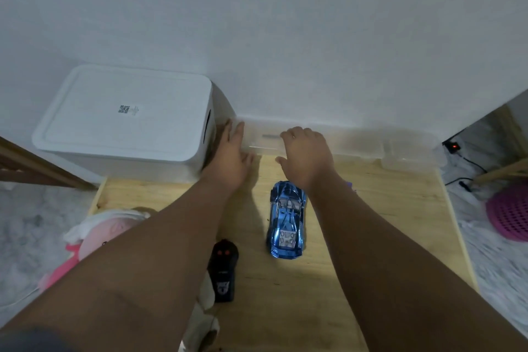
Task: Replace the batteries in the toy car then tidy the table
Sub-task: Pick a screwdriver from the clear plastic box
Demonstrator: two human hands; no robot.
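A black remote controller [223, 271] lies nearest on the pale wooden bench [371, 223], with the shiny blue toy car [287, 221] just right of it. Farther off, the left hand [233, 156] and right hand [307, 156], fingers loosely spread, rest on a clear plastic box [357, 143] by the wall. A white lidded bin [128, 117] stands far left, a pink plush toy [94, 237] near left.

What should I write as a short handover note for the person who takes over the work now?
Left hand: open, fingers on the left end of the clear plastic box by the wall.
Right hand: curled over the box's front edge; a firm grip cannot be confirmed.
Blue toy car: upright on the wooden table, untouched.
Black remote control: on the table, nearer the person.
Pink plush toy: at the table's left edge.
No batteries visible; whether they are changed cannot be told.
Left: probably open the box, swap batteries, tidy.
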